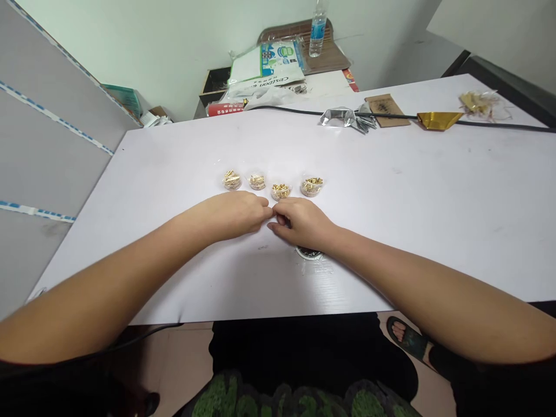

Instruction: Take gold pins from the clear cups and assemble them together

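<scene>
My left hand (240,215) is closed, its knuckles up and fingers curled under, and its fingertips meet those of my right hand. My right hand (300,220) makes a pinch with thumb and forefinger; anything held in either hand is hidden or too small to name. Just beyond the fingers stand several small clear tubs of gold-coloured metal pieces: a far-left tub (231,180), one beside it (257,182), one nearest the hands (281,191) and a right-hand tub (311,186). A white-rimmed round container (310,253) with dark contents is partly covered by my right wrist.
A black cable (386,116) crosses the back of the white table (174,168). Near it lie a clear packet of silvery pieces (343,117), a brown card (386,110) and a gold foil piece (438,120). A water bottle (318,32) stands behind the table.
</scene>
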A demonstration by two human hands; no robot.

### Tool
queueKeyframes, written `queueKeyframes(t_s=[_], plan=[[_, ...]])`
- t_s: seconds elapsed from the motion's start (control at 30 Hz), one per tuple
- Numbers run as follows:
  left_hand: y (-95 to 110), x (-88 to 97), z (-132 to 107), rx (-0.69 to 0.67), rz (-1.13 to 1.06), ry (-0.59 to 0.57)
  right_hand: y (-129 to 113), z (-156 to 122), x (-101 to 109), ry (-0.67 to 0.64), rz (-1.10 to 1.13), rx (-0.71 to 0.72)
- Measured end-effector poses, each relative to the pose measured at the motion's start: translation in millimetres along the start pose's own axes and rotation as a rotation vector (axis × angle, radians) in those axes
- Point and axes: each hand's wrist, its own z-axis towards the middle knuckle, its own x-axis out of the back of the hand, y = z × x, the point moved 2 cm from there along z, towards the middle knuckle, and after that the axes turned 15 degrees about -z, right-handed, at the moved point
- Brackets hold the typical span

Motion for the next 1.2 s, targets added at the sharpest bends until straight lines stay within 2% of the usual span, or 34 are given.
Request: queueKeyframes(t_s=[0.07,0.23,0.6,1.2], plan=[[2.7,7.2,3.8,-0.016,0.051,-0.090,0.6,-0.8,1.3,0.003,0.015,0.012],[4.4,15.1,12.8,-0.046,0.116,-0.209,4.3,-2.2,4.6,0.009,0.052,0.028],[7.8,22.5,13.5,-0.096,0.207,-0.300,8.9,-3.9,11.1,-0.051,0.096,-0.035],[8.9,22.8,16.3,-0.089,0.136,-0.275,9.4,-3.4,11.5,-0.040,0.093,-0.021]])
